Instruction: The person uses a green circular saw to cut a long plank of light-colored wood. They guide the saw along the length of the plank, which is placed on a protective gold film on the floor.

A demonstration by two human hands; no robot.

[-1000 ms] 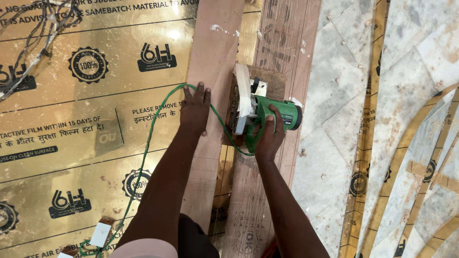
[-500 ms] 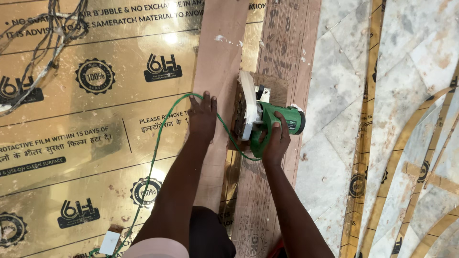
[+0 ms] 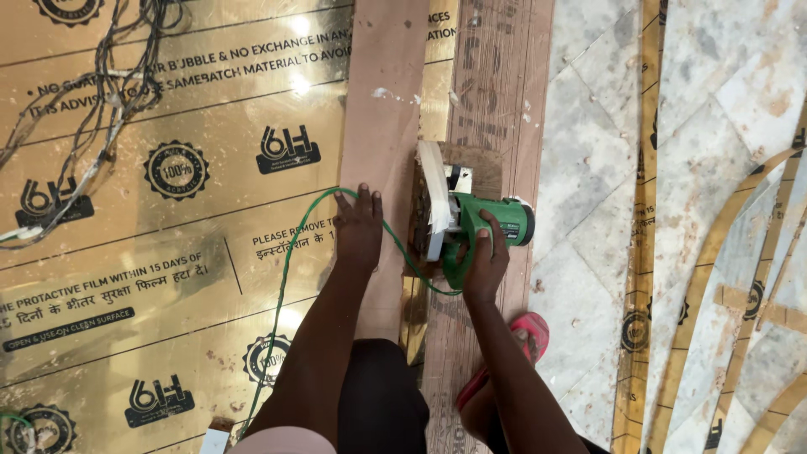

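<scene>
Since a second ago the green circular saw (image 3: 471,225) has advanced along the brown board (image 3: 382,151), so the cut seems to lengthen, right hand (image 3: 486,262) wrapped around its handle, left hand (image 3: 359,229) pressing the board, fingers together.

Bright, even daylight; glare spots on gold laminate sheet (image 3: 168,210) top centre; sharp focus, soft shadows.

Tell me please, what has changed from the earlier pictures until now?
The green saw advanced a little up the brown board, away from the person. The left hand slid forward with it, flat on the board. The right hand kept its grip on the saw, nothing was released, and the green cable still runs under the left hand.
</scene>
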